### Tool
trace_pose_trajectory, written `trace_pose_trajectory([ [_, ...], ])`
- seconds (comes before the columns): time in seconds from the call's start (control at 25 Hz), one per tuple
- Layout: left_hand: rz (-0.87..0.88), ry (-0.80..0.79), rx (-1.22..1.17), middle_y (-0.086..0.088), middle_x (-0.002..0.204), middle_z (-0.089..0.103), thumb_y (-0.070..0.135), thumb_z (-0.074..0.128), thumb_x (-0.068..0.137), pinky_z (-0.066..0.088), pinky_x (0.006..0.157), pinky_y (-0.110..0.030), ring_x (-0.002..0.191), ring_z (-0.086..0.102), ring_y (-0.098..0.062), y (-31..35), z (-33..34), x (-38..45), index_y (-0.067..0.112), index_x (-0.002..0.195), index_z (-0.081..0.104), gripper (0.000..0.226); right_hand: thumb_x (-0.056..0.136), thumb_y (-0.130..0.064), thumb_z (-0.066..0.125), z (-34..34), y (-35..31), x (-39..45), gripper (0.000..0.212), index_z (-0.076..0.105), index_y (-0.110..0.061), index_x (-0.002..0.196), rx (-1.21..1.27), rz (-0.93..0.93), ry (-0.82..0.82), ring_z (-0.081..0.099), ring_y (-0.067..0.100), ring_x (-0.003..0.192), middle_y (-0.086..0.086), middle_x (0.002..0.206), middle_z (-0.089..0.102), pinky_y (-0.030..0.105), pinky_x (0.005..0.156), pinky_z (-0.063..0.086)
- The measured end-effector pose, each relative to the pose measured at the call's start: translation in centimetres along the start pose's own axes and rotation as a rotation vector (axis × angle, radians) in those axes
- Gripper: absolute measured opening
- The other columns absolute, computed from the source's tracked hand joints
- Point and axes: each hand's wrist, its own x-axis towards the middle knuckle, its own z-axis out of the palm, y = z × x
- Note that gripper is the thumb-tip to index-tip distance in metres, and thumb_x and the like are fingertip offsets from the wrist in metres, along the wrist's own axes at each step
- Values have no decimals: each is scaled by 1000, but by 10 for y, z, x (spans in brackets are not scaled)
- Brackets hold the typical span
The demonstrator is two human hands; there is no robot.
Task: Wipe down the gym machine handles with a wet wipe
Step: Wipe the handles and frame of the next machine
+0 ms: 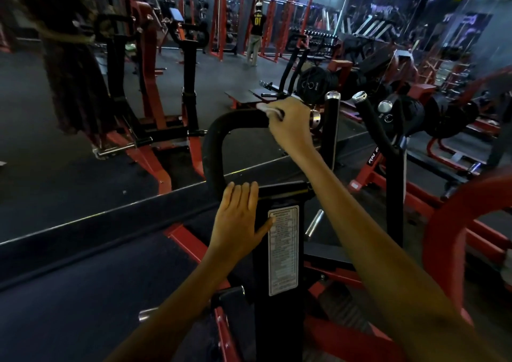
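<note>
A black padded handle curves up and over in front of me, on a black and red gym machine. My right hand grips the top of this handle with a white wet wipe wrapped under its fingers. My left hand rests flat with straight fingers on the machine's black upright post, just beside a white label. Two more black handles with chrome end caps rise to the right of my right hand.
A mirror or dark floor stretches to the left with a red and black machine on it. Weight plates and red frames crowd the right. A person stands far back among red racks.
</note>
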Motion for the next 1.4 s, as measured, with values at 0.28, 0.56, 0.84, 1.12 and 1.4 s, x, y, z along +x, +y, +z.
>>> trace_pose_trajectory([
  [0.28,-12,233,-65,-17,138,48,53,42,85,5,115,-46,134,32,-28,-11,3,-8,4,130,52,67,92,-5,49,-21,30,1,26,63,-3,114,-215,160,44,57,13,83,16,113,57,13,67,42],
  [0.56,-114,178,-49,-10,136,52,55,38,88,28,108,-56,138,27,-23,-9,12,-15,5,130,53,67,94,-4,46,21,-24,-5,31,58,-5,122,-123,-187,-105,45,7,77,5,99,50,2,65,37],
  [0.84,-203,161,-75,-12,147,40,59,36,86,34,103,-55,142,18,-23,4,15,-20,4,137,43,76,92,-2,46,29,-23,16,29,65,-7,114,-220,-297,-136,53,18,94,12,105,56,15,77,37],
  [1.12,-196,235,-112,-12,150,32,55,38,88,36,103,-50,143,15,-23,10,21,-27,5,141,32,73,85,0,50,40,-7,-9,25,66,-5,103,-119,-938,-260,51,18,87,14,92,60,23,73,47],
  [1.4,-192,238,-76,-12,149,34,55,38,88,31,105,-49,142,18,-24,10,24,-27,5,140,34,73,87,-9,46,59,-17,-28,24,68,-4,95,-55,-828,-96,50,17,91,12,91,61,25,78,48],
])
